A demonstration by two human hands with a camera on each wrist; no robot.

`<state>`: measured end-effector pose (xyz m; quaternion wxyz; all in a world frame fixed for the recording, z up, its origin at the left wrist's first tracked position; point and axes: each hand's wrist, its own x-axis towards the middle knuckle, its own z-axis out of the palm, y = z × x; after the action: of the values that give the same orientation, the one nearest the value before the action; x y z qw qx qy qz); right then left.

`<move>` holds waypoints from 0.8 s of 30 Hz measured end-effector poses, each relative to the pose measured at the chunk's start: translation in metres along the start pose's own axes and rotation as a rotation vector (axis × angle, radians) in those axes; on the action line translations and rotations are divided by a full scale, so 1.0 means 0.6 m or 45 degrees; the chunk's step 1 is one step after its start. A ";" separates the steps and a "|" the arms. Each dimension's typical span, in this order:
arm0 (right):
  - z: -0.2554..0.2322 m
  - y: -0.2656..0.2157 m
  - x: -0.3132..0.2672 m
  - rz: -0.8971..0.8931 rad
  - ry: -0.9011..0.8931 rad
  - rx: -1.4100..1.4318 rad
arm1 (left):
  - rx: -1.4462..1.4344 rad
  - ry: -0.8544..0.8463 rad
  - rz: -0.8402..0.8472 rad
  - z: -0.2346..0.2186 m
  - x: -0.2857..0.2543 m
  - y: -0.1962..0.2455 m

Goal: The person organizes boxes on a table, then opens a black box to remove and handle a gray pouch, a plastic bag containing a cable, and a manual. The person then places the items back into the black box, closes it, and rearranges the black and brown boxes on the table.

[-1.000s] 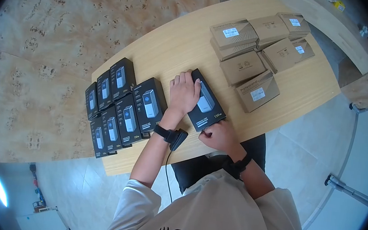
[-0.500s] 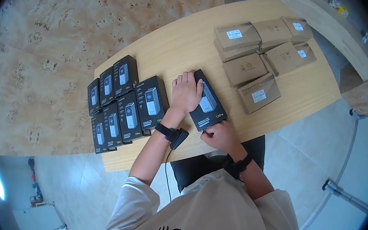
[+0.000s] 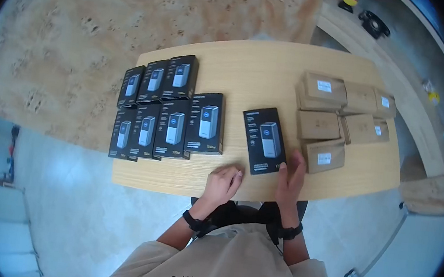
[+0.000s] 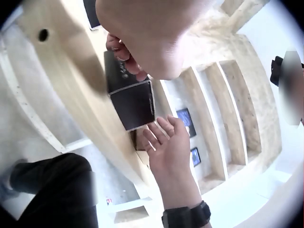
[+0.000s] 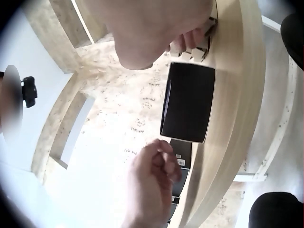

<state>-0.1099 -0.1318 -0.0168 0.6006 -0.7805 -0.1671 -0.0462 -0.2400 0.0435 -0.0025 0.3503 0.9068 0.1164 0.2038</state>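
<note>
A black box [image 3: 263, 143] with a printed silver device lies face up at mid-table, slightly turned; its dark end shows in the left wrist view [image 4: 134, 107] and right wrist view [image 5: 188, 102]. My left hand [image 3: 222, 184] rests near its lower left corner, fingers loosely curled and holding nothing, as the right wrist view [image 5: 154, 183] also shows. At the lower right corner is my right hand [image 3: 291, 182], its thumb by the box edge and its fingers extended; in the left wrist view my right hand [image 4: 171, 154] has an open palm.
Several similar black boxes [image 3: 172, 128] stand in two rows on the left of the table [image 3: 246, 60]. Several brown cartons [image 3: 318, 126] are grouped on the right, the nearest close to my right fingers. A black telephone [image 3: 374, 24] sits on a curved shelf beyond.
My left hand has let go of the box's left side and drawn back toward the table edge. My right hand has moved from the bottom edge to the lower right corner, fingers opened. The head view has turned.
</note>
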 end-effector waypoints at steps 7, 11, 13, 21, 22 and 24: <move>0.100 0.002 0.020 0.025 -0.075 0.037 | 0.033 0.070 0.101 -0.021 -0.016 -0.052; 0.115 -0.003 0.053 0.004 -0.103 -0.101 | 0.068 0.025 0.075 -0.021 -0.012 -0.050; 0.124 0.004 0.072 -0.005 -0.108 -0.106 | 0.024 0.068 0.074 -0.017 -0.014 -0.057; 0.100 0.028 0.089 0.160 -0.230 -0.107 | -0.107 0.124 0.055 -0.019 -0.024 -0.065; 0.090 0.017 0.076 0.148 -0.235 -0.120 | -0.231 0.162 -0.001 -0.026 -0.026 -0.056; 0.068 -0.006 0.035 0.232 -0.206 -0.200 | -0.375 0.218 -0.050 -0.035 -0.031 -0.040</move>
<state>-0.0963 -0.0878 -0.0189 0.5240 -0.8382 -0.1393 0.0588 -0.2679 0.0667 -0.0104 0.4719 0.8226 0.1323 0.2883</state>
